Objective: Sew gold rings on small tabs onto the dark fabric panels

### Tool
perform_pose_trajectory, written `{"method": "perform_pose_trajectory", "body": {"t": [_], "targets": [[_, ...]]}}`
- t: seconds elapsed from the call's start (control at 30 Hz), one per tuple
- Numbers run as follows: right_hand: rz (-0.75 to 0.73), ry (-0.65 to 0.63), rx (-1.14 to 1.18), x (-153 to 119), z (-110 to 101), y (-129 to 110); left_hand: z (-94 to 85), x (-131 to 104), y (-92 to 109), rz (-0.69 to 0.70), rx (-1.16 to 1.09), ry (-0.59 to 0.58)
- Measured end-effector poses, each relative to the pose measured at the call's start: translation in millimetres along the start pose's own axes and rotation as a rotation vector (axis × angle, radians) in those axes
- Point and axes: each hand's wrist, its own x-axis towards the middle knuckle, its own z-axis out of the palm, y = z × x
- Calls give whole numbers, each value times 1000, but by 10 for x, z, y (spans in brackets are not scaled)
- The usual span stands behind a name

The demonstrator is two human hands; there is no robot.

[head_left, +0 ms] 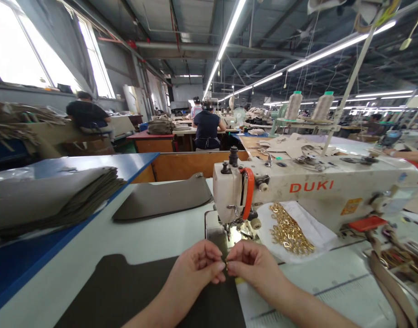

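My left hand (202, 264) and my right hand (249, 263) meet just in front of the sewing machine's needle area (233, 230), both in a pinch. A small gold-coloured metal fitting (226, 264) shows at my right fingertips. What my left fingers pinch is too small to make out. Below my hands lies a dark olive-brown panel (134, 291), flat on the pale table. To the right of my right hand, a heap of gold metal rings (289, 230) rests on a white cloth (320, 232) under the machine's arm.
The white sewing machine (318, 200) spans the right side. Dark stacked panels (161, 197) lie behind my hands; another stack (52, 196) sits on the blue-edged table at left. Beige straps (383, 273) hang at right. A person (206, 123) sits ahead, another (88, 114) at far left.
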Motion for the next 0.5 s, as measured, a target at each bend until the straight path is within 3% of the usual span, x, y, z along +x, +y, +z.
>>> {"method": "perform_pose_trajectory", "body": {"t": [0.23,0.37,0.5], "targets": [[51,16,41,-4,-49,-78,-24,-20,79,-139,-116,13],[46,12,36,-2,-31,-79,-3,11,77,-220,-185,-70],[64,3,50,-3,-12,-44,10,47,59,-209,-178,-108]]}}
